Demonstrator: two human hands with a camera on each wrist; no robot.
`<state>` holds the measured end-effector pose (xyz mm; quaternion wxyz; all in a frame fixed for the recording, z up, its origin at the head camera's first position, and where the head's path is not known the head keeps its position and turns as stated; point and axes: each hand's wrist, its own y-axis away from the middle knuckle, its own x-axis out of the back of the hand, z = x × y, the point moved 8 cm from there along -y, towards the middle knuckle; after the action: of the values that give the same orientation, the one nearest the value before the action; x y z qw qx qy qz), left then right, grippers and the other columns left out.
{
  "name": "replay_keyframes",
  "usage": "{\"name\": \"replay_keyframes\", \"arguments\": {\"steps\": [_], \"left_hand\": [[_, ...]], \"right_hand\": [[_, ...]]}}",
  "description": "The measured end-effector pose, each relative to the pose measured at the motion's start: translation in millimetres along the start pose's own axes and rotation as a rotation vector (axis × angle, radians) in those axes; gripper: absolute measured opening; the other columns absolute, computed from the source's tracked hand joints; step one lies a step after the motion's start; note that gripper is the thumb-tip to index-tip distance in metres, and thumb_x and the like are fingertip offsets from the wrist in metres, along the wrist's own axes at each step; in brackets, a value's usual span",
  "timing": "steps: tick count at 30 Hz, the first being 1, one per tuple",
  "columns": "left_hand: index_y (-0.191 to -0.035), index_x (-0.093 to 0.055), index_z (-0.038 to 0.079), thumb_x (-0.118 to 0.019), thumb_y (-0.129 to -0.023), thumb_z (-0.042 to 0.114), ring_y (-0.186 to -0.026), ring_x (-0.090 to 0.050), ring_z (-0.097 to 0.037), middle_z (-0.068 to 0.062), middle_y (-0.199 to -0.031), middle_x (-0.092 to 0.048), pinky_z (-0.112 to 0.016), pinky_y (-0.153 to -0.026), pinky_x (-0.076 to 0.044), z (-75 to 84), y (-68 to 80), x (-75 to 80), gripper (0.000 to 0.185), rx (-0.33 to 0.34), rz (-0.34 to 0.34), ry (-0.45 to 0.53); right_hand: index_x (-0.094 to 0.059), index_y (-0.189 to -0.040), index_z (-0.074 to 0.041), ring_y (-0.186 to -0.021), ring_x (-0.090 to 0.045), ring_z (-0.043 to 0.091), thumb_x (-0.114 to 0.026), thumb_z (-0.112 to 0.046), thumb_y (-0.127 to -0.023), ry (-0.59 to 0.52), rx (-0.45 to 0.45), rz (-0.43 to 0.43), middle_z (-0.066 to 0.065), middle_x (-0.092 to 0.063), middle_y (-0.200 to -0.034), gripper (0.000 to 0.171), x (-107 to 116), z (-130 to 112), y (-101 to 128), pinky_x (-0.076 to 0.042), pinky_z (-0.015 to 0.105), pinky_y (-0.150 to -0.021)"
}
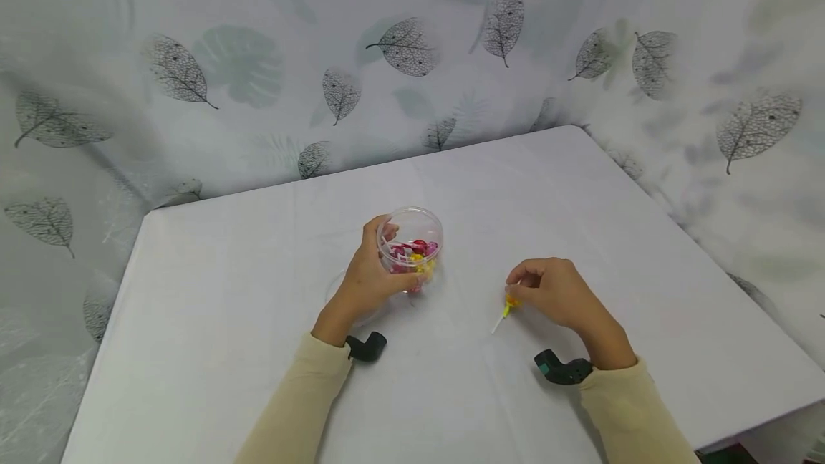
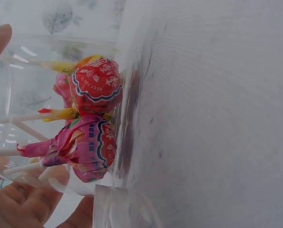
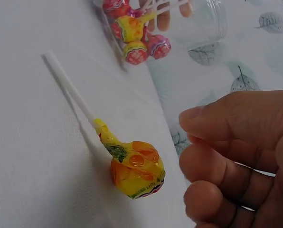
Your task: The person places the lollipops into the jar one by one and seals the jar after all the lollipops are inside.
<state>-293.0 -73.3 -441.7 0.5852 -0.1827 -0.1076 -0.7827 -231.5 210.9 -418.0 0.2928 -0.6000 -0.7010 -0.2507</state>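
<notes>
My left hand (image 1: 374, 279) grips a clear plastic jar (image 1: 412, 217), thumb on the near side and fingers round the far side. Inside sit several wrapped lollipops, red, pink and yellow; a red lollipop (image 2: 96, 84) and a pink lollipop (image 2: 88, 148) show heads toward the jar's bottom in the left wrist view. To the right, a yellow lollipop (image 3: 137, 167) with a white stick lies on the table. Just beside its head is my right hand (image 1: 559, 293), fingers loosely bent. A gap shows between fingertips and wrapper in the right wrist view.
A clear round lid (image 1: 334, 285) lies on the white table (image 1: 213, 349), partly hidden behind my left hand and wrist. Leaf-patterned sheeting (image 1: 258, 127) hangs along the table's back and sides. Dark wrist cameras (image 1: 562, 369) stick out below both hands.
</notes>
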Motion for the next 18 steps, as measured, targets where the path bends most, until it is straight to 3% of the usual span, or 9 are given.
{"name": "replay_keyframes", "arguments": {"steps": [5,12,18], "left_hand": [[-0.158,-0.020,0.031,-0.095,-0.076,0.031,-0.144,-0.044,-0.024,0.000,-0.159,-0.046,-0.053,-0.119,-0.035,-1.7,-0.6,1.0,0.111,0.004,-0.002,0.006],[-0.158,-0.020,0.030,-0.095,-0.075,0.031,-0.146,-0.043,-0.025,-0.005,-0.160,-0.044,-0.054,-0.120,-0.035,-2.1,-1.9,0.0,0.112,-0.007,-0.012,0.031],[-0.158,-0.021,0.031,-0.096,-0.075,0.031,-0.144,-0.045,-0.023,0.001,-0.158,-0.045,-0.053,-0.119,-0.036,-1.5,-1.2,-0.3,0.111,-0.011,-0.012,0.040]], "right_hand": [[-0.077,-0.086,-0.015,-0.070,-0.052,0.016,-0.079,-0.016,-0.089,0.053,-0.026,-0.055,-0.005,-0.061,-0.070,0.004,-9,4,1,-0.041,0.028,-0.058],[-0.075,-0.096,-0.015,-0.070,-0.054,0.016,-0.080,-0.020,-0.089,0.131,-0.027,-0.034,-0.003,-0.064,-0.078,0.010,-10,7,0,-0.044,0.032,-0.059],[-0.075,-0.104,-0.011,-0.080,-0.059,0.021,-0.077,-0.011,-0.088,0.144,-0.047,-0.049,0.003,-0.066,-0.087,0.016,-14,6,-1,-0.049,0.034,-0.064]]}}
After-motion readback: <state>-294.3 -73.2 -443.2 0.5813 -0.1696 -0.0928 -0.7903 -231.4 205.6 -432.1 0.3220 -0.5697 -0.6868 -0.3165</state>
